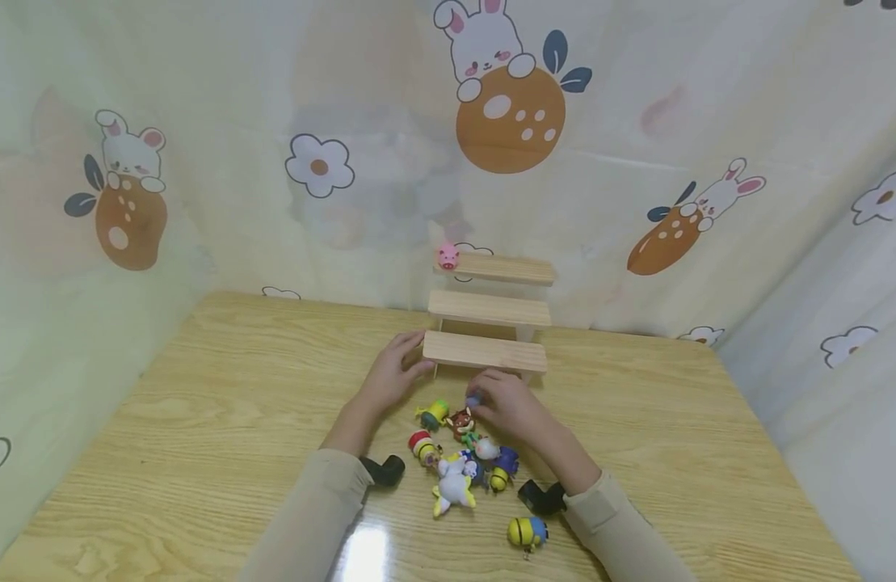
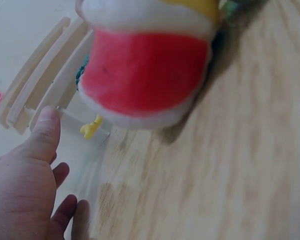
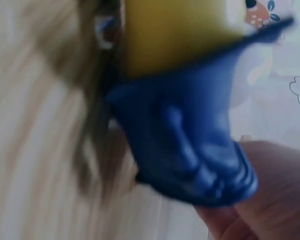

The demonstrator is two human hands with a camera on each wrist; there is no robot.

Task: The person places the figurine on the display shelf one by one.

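Observation:
A three-step wooden display stand is at the back of the table. My left hand is at the left end of its lowest step, with thumb and fingers apart at the edge. In front of the stand my right hand has its fingers curled down round a small purple-blue toy, mostly hidden. Near it lie a brown fox figure, a white-and-yellow figure and a red-and-yellow figure. A blue-and-yellow figure fills much of the right wrist view, blurred.
A pink pig figure sits on the top step's left end. Closer to the front lies a yellow-and-blue figure, apart from the pile. Black wrist mounts project beside both sleeves. A patterned curtain hangs behind the table.

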